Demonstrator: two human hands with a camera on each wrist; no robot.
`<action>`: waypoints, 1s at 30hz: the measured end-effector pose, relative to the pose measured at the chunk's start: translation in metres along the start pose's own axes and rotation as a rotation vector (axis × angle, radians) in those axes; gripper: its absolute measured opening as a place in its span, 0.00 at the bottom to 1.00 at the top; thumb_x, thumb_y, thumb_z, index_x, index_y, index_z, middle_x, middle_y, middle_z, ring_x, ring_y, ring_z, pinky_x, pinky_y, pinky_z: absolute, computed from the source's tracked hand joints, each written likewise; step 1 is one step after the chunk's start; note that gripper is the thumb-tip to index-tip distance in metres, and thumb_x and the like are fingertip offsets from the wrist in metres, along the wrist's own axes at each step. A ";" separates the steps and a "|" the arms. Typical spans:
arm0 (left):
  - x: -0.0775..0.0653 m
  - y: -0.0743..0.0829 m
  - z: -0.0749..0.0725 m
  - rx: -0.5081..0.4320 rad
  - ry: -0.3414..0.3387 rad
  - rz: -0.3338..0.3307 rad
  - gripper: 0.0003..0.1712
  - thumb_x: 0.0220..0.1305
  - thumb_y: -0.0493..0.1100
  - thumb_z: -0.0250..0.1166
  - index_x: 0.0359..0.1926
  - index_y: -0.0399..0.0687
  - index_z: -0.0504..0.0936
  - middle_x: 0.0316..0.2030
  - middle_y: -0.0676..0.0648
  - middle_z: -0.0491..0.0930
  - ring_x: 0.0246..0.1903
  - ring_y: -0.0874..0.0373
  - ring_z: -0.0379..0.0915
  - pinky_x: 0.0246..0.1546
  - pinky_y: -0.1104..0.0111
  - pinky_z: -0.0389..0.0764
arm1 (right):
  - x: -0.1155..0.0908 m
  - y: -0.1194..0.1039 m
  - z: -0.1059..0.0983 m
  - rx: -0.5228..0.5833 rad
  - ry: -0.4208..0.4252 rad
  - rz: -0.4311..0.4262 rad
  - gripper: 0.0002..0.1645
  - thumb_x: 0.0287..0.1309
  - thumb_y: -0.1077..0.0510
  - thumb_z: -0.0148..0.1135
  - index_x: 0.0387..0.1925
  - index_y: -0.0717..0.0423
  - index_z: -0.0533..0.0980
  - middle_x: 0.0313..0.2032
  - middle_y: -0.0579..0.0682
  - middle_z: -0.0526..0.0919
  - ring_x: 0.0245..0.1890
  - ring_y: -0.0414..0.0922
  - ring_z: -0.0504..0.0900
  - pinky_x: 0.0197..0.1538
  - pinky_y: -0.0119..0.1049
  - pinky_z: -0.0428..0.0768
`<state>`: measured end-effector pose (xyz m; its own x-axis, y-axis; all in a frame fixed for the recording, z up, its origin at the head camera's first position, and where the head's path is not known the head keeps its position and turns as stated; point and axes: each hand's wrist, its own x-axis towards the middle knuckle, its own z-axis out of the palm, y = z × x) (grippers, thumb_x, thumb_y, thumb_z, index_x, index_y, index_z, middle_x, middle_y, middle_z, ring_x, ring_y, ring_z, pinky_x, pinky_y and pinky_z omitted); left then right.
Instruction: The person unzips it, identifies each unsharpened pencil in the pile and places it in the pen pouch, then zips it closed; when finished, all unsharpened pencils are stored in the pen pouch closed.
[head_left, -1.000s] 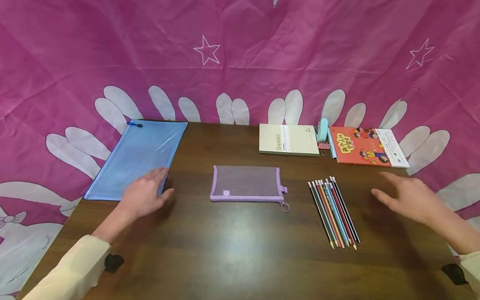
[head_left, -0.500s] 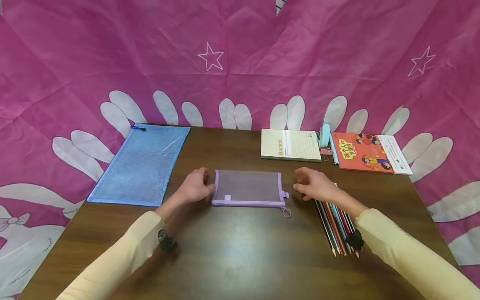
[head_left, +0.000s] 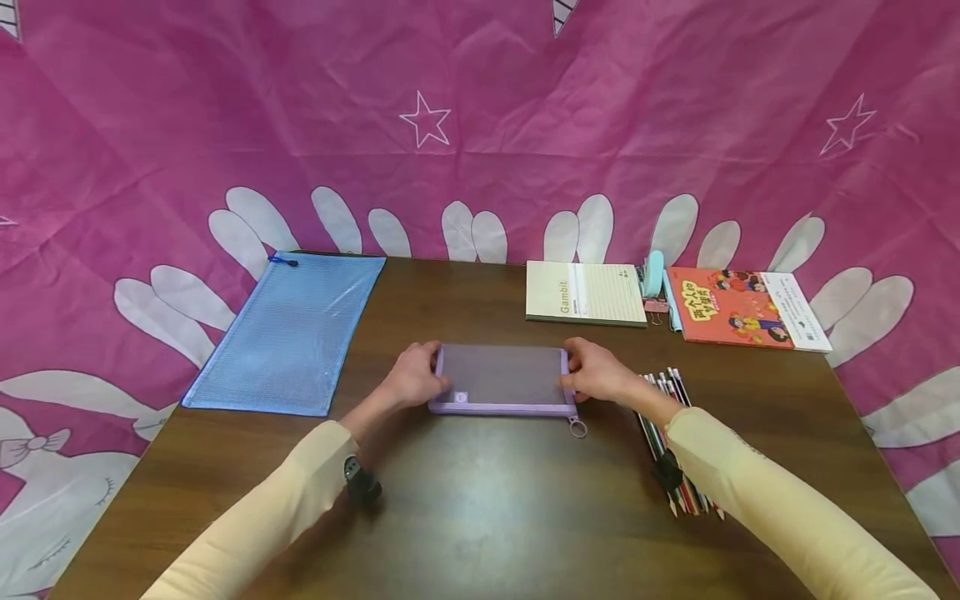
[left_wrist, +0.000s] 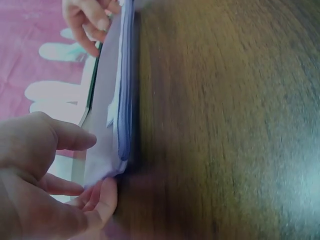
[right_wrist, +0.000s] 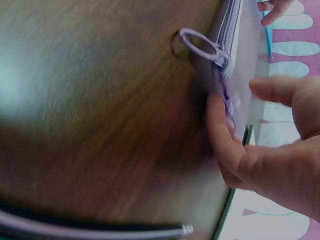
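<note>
1. Folder [head_left: 285, 333]: lies flat, left of the left grip and apart from it.
2. Left hand [head_left: 412, 375]: clamped on the pouch's left end, thumb over the top face, fingers curled beneath.
3. Pouch [head_left: 502, 375]: spans the space between both grips, its zip edge facing the person.
4. Notebook [head_left: 585, 292]: beyond the right grip.
5. Right hand [head_left: 597, 372]: clamped on the pouch's right end, thumb above, fingers underneath; the ring [head_left: 577, 427] sits just nearer the person.
6. Pencils [head_left: 654, 435]: right of the right grip, partly under the forearm.
7. Book [head_left: 738, 308]: farther right, beyond that grip.
</note>
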<state>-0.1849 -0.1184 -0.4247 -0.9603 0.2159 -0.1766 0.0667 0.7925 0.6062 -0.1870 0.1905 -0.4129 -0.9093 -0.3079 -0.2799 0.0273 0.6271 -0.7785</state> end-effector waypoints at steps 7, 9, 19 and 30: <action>-0.003 0.004 0.008 -0.019 0.013 -0.009 0.41 0.56 0.40 0.70 0.68 0.31 0.67 0.47 0.36 0.74 0.46 0.46 0.71 0.49 0.55 0.77 | -0.001 0.006 -0.002 0.153 -0.010 0.062 0.41 0.57 0.68 0.64 0.67 0.79 0.56 0.39 0.63 0.72 0.36 0.50 0.76 0.38 0.47 0.84; -0.006 0.004 0.011 -0.050 0.040 0.004 0.40 0.57 0.40 0.70 0.68 0.30 0.67 0.47 0.36 0.74 0.46 0.46 0.71 0.49 0.55 0.77 | -0.001 0.007 -0.004 0.216 -0.031 0.087 0.41 0.59 0.68 0.63 0.67 0.78 0.55 0.42 0.64 0.73 0.38 0.51 0.76 0.43 0.50 0.83; -0.052 0.050 0.070 -0.169 0.477 0.365 0.14 0.52 0.33 0.69 0.41 0.32 0.81 0.33 0.41 0.80 0.34 0.49 0.79 0.38 0.59 0.81 | 0.003 0.006 -0.007 0.340 -0.050 0.134 0.42 0.59 0.69 0.62 0.69 0.78 0.53 0.47 0.67 0.70 0.42 0.53 0.78 0.48 0.53 0.81; -0.064 0.107 0.119 -0.596 0.090 0.180 0.17 0.57 0.33 0.67 0.47 0.33 0.75 0.42 0.39 0.82 0.40 0.49 0.84 0.44 0.63 0.81 | 0.006 0.007 -0.005 0.373 -0.020 0.137 0.42 0.59 0.69 0.63 0.69 0.75 0.54 0.42 0.63 0.72 0.37 0.49 0.78 0.45 0.51 0.83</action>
<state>-0.0835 0.0206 -0.4409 -0.9689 0.2466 0.0188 0.0920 0.2887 0.9530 -0.1949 0.1968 -0.4173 -0.8785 -0.2555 -0.4038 0.3006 0.3615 -0.8826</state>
